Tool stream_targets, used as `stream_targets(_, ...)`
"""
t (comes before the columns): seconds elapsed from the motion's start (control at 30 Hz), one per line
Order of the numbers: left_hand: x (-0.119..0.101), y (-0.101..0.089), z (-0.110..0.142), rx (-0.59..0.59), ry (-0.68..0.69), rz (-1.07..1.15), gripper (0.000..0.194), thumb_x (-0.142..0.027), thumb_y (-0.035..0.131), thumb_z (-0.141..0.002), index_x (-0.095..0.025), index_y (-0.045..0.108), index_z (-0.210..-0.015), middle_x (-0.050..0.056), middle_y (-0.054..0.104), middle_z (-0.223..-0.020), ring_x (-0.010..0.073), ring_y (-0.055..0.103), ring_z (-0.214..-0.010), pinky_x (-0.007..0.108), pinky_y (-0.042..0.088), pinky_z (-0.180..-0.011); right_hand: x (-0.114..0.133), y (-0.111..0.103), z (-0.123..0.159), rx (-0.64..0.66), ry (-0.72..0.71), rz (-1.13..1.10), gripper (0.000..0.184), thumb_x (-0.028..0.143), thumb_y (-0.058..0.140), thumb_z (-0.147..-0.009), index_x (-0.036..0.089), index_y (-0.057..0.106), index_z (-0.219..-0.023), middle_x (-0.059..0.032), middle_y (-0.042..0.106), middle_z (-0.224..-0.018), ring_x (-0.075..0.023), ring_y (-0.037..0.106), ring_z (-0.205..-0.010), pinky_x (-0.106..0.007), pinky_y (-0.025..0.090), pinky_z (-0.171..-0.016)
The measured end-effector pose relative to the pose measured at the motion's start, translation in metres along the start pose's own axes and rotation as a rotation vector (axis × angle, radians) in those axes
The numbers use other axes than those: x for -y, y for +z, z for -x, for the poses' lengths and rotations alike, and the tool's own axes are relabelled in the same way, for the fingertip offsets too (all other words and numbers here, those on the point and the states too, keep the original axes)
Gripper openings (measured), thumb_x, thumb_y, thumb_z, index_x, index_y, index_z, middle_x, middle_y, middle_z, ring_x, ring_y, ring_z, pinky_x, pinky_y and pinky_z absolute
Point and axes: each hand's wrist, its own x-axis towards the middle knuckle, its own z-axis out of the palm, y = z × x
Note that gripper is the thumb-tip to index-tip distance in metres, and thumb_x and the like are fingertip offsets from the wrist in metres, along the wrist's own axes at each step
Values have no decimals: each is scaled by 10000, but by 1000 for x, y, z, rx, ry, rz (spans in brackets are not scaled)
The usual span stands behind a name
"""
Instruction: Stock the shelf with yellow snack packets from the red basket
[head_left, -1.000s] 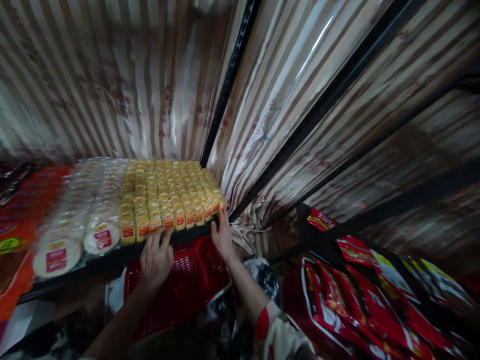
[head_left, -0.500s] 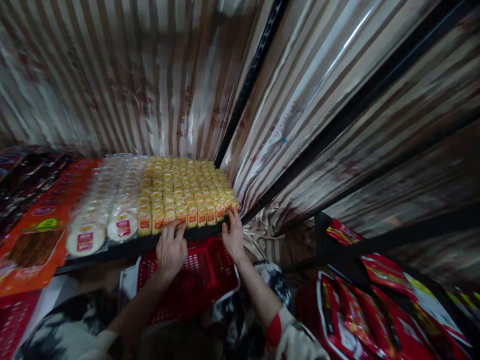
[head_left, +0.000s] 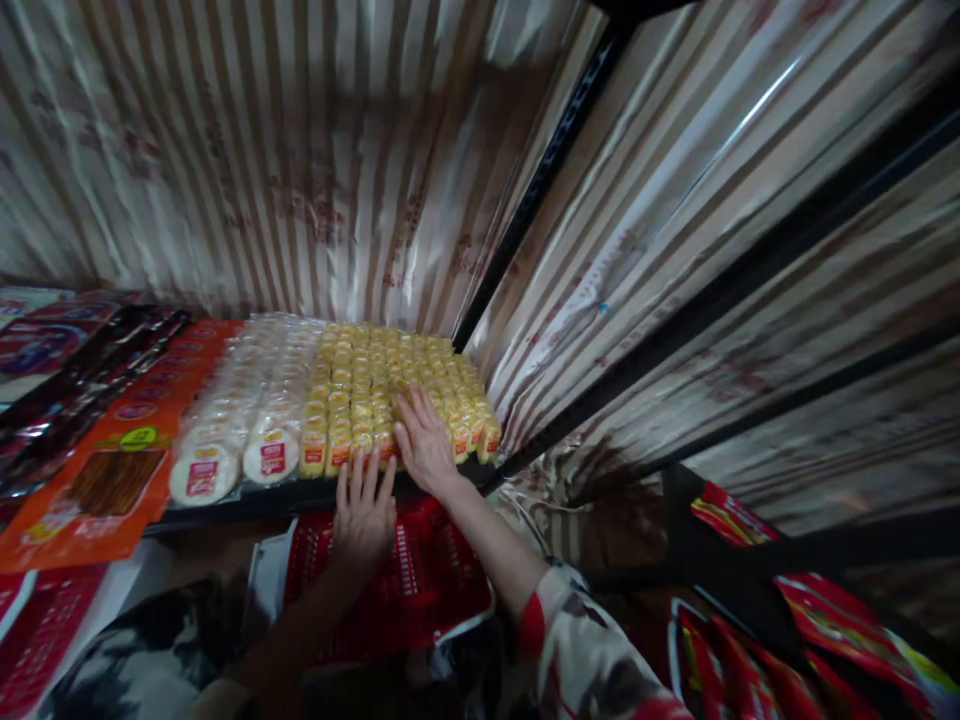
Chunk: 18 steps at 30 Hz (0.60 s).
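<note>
Rows of small yellow wrapped snack packs with red labels stand tightly side by side on a dark shelf. My right hand lies over the front of these rows, fingers stretched out and resting on top of the packs. My left hand is at the shelf's front edge, fingers spread and pointing up, with the fingertips against the front packs. Neither hand holds anything that I can see. Some pack fronts are hidden behind the right hand.
Left of the yellow packs stand round white packs in clear wrap, then an orange bag. A red basket sits below the shelf. Black metal posts cross before a striped sheet. Red packets lie at right.
My right hand has moved left and up, from the right end of the front row onto the packs' tops. My left hand's fingers have straightened and spread. The view has shifted slightly.
</note>
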Motion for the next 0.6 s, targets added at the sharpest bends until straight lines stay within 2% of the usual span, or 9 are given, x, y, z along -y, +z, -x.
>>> stream_targets(0.1, 4, 7, 0, 2, 11, -20, 495, -223, 465, -826, -125, 490, -1311, 146, 397, -1432, 314, 267, -1369, 517, 255, -1105, 9, 6, -39, 153, -27, 41, 509, 333, 318, -947, 146, 333, -1420, -94, 190, -1529, -236, 51, -1424, -474, 200, -1128)
stream_targets(0.2, 7, 13, 0, 1, 39, -63, 535, -217, 467, -824, -118, 441, -1349, 148, 365, -1448, 310, 250, -1376, 502, 270, -1100, 16, 18, -73, 316, -12, 75, 538, 383, 301, -957, 141, 288, -1438, -91, 149, -1537, -227, 42, -1424, -446, 144, -1141)
stream_targets(0.3, 8, 15, -1, 0, 48, -91, 520, -231, 474, -827, -154, 457, -1341, 137, 372, -1446, 311, 277, -1366, 506, 287, -1086, 21, 33, -96, 439, 26, 80, 577, 431, 250, -961, 117, 263, -1444, -93, 134, -1539, -230, 46, -1423, -425, 96, -1147)
stream_targets(0.43, 10, 12, -4, 43, 27, -91, 500, -280, 494, -828, -180, 490, -1318, 125, 399, -1433, 303, 329, -1344, 491, 300, -1081, 22, 47, -107, 524, 79, 73, 622, 474, 167, -957, 115, 182, -1465, -80, 113, -1541, -203, 34, -1424, -422, 62, -1147)
stream_targets(0.6, 11, 12, -5, 83, 33, -110, 508, -294, 479, -837, -178, 474, -1331, 127, 410, -1427, 298, 346, -1335, 482, 305, -1073, 21, 49, -103, 557, 83, 57, 616, 480, 145, -953, 144, 186, -1467, -57, 80, -1546, -193, 14, -1425, -425, 39, -1146)
